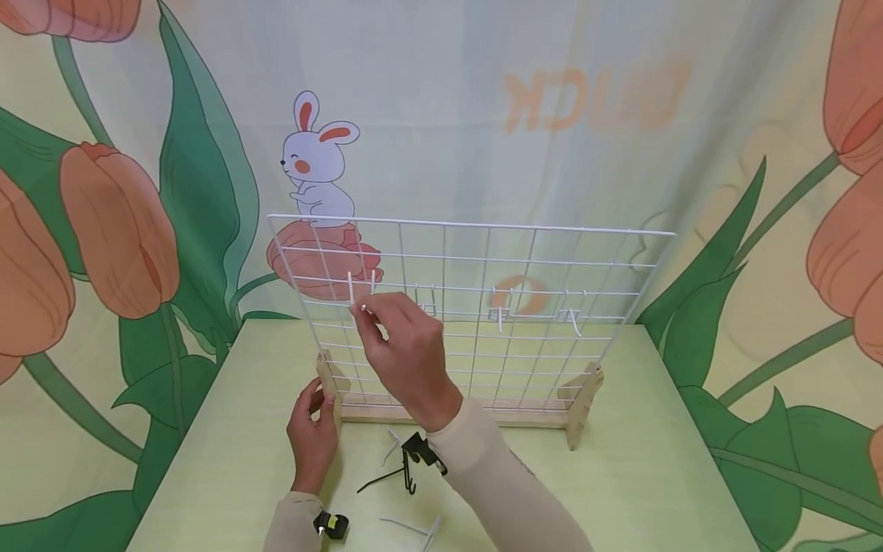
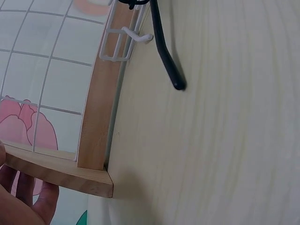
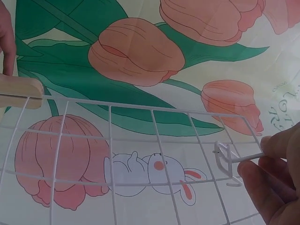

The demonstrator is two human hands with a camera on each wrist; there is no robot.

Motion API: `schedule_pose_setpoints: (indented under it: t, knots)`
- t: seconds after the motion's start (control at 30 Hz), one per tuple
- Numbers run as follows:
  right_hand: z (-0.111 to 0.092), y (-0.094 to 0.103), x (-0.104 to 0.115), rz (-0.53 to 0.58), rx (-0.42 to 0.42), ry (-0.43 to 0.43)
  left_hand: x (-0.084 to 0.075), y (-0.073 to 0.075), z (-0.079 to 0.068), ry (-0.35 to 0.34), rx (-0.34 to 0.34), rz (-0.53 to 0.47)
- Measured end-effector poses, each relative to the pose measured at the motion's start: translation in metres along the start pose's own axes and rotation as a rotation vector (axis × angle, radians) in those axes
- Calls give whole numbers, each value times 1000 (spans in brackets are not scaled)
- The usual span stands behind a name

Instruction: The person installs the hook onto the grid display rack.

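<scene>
The right hand point(image 1: 410, 353) is raised, its fingers point(image 3: 258, 187) bent and pinched in with the thumb. The right wrist point(image 1: 443, 410) lies below and to the right of these fingers, and the right forearm point(image 1: 510, 483) slants farther down the same way. Lower and left of the right fingers is the left hand point(image 1: 313, 437), its own fingers point(image 2: 46, 201) curled in a grip. The left wrist point(image 1: 310, 481) sits below them, with the left forearm point(image 1: 293, 525), partly in view, beneath it.
</scene>
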State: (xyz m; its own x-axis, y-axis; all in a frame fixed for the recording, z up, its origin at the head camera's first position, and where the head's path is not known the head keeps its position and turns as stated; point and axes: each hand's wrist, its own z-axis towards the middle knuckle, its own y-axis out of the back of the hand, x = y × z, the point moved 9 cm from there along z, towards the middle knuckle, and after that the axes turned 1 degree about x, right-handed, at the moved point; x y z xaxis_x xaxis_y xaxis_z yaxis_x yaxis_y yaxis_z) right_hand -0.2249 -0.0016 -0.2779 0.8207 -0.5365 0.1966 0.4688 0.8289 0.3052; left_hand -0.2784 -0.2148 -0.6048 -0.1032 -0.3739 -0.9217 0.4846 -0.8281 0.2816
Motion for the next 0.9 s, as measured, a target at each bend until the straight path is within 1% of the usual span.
schedule_pose_setpoints:
  t: [0.23, 0.37, 0.57, 0.9]
  knots:
    - [4, -9, 7, -19, 7, 20, 0, 0, 0, 9, 8, -6]
    - [4, -15, 6, -40, -9, 34, 0, 0, -1, 10, 10, -12]
    - [4, -23, 6, -76, -15, 58, 1, 1, 0, 7, -5, -6]
    - [-3, -32, 2, -91, 22, 35, -2, 2, 1, -20, -9, -13]
